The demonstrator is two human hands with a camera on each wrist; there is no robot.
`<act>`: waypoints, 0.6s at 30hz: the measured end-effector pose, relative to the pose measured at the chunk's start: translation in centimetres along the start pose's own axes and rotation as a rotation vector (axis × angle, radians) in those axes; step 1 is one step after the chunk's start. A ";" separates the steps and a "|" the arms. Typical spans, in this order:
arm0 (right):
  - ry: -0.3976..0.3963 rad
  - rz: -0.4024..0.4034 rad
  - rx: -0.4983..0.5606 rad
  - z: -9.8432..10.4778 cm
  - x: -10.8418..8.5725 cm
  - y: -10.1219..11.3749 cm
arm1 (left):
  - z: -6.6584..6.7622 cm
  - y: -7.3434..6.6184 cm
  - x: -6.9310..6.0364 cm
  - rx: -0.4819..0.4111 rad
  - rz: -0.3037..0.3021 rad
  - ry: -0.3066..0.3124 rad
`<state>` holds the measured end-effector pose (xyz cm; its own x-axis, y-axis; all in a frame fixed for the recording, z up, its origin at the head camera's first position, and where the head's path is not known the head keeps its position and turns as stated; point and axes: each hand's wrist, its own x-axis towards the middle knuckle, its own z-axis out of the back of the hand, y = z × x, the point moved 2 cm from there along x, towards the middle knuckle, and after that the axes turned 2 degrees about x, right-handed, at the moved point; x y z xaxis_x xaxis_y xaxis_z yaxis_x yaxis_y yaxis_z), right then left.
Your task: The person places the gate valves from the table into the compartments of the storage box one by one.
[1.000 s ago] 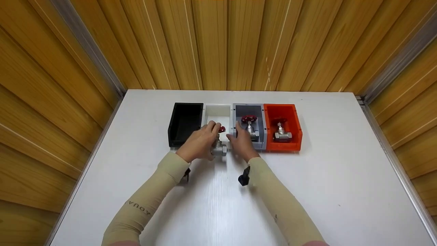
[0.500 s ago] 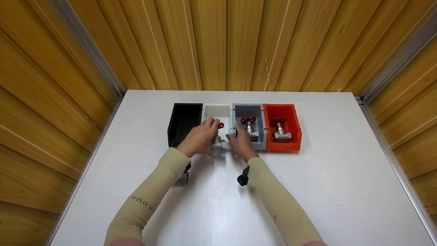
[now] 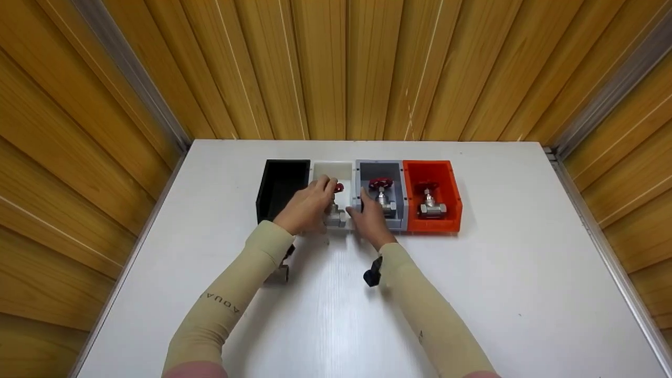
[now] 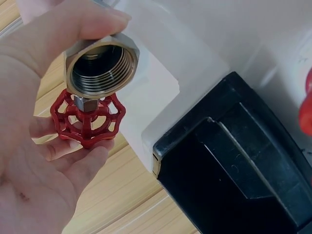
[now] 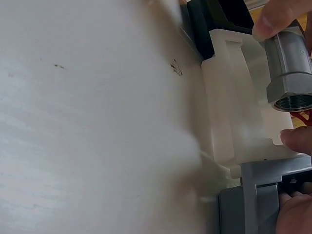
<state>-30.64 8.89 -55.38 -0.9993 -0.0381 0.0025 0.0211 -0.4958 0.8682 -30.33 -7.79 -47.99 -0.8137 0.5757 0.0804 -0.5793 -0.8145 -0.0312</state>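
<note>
Because the metal valve (image 5: 291,61) (heavy, I judge) hangs over the front of the white bin (image 3: 334,169), it could knock that bin's front edge if I lowered it too short. My left hand (image 3: 307,208) grips it, thumb on its body, other fingers at the red handwheel (image 4: 87,127). My right hand (image 3: 374,221) straddles the divide with the gray bin (image 3: 379,169); whether it pinches there, I cannot tell.

Four bins (image 3: 283,186) adjoin on the table (image 3: 325,315), valves (image 3: 432,210) in the two rightmost.
</note>
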 end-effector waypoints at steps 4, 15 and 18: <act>-0.008 0.001 -0.006 -0.1 -0.1 0.1 | -0.1 0.1 0.3 -0.001 0.014 0.012; 0.001 -0.027 0.018 -0.1 -0.2 0.1 | -0.4 0.2 1.1 0.018 0.009 0.011; 0.009 -0.028 0.030 0.0 -0.2 0.1 | -0.5 0.3 1.4 0.010 0.012 0.009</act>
<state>-30.45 8.84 -55.27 -0.9991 -0.0322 -0.0259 -0.0077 -0.4707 0.8823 -31.66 -7.21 -48.39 -0.8210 0.5664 0.0714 -0.5690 -0.8220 -0.0222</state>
